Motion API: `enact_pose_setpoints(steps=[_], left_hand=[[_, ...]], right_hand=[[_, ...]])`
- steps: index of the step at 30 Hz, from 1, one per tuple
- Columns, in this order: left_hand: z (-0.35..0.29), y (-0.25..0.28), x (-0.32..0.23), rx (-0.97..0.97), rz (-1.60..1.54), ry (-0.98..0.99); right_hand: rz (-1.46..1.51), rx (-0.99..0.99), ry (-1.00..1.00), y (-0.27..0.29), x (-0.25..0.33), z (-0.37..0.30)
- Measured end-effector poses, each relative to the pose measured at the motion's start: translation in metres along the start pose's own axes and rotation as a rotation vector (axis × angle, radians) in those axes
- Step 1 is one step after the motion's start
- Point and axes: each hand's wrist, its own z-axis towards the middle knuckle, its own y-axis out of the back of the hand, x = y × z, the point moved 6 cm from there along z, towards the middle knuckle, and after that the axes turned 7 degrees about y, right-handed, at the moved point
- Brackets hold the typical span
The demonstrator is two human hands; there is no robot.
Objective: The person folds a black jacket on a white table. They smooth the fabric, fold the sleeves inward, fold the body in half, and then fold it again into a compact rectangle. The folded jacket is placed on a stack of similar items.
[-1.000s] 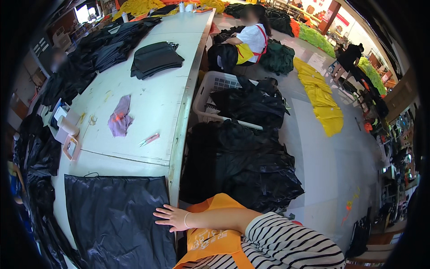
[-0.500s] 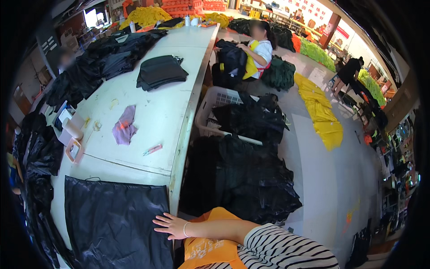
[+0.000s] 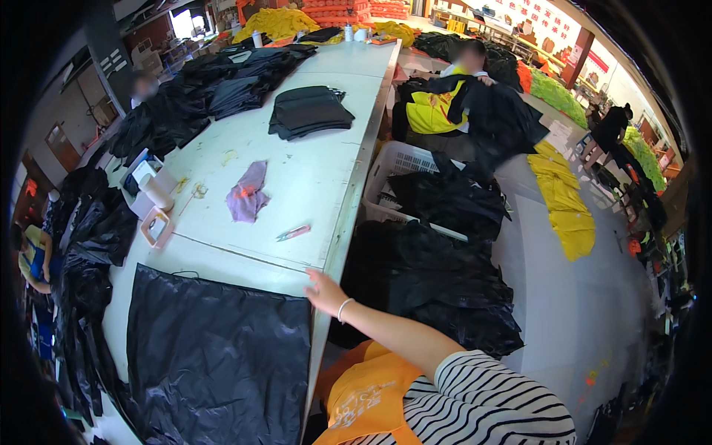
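A black piece of shiny fabric (image 3: pixel 219 356) lies spread flat on the near end of the white table, a thin cord loop showing along its far edge. My right hand (image 3: pixel 326 293) reaches across from the right and is at the fabric's far right corner, beside the table edge. Its fingers are somewhat bent and apart, with nothing seen between them. Beyond the fabric lie pink-handled thread snips (image 3: pixel 294 233) and a crumpled purple cloth (image 3: pixel 248 194). My left hand is out of view.
A stack of dark fabric pieces (image 3: pixel 310 111) and a caddy (image 3: pixel 145 178) stand on the table. Black garments (image 3: pixel 437 278) and a white crate (image 3: pixel 380 194) crowd its right side. A seated person (image 3: pixel 449 100) handles dark and yellow garments; yellow fabric (image 3: pixel 565 196) lies on the floor.
My right hand has slid from the fabric's right edge to its far right corner. The view has shifted left. The seated person has swung a dark garment out to the right.
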Motion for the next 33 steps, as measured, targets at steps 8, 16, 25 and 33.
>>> enact_pose_setpoints(steps=[8,16,25,33], left_hand=[[0.013,0.037,-0.005,-0.031,-0.038,0.078],[0.082,0.09,-0.009,0.096,-0.148,0.228],[0.093,0.019,0.133,0.697,0.223,0.341],[0.087,0.042,0.158,0.437,-0.369,0.559]], right_hand=[[-0.047,0.267,-0.088,-0.045,0.015,-0.027],[-0.46,0.142,0.349,-0.036,0.089,-0.068],[-0.582,0.602,0.733,-0.109,0.15,-0.206],[-0.852,0.756,0.646,-0.124,0.099,-0.222]])
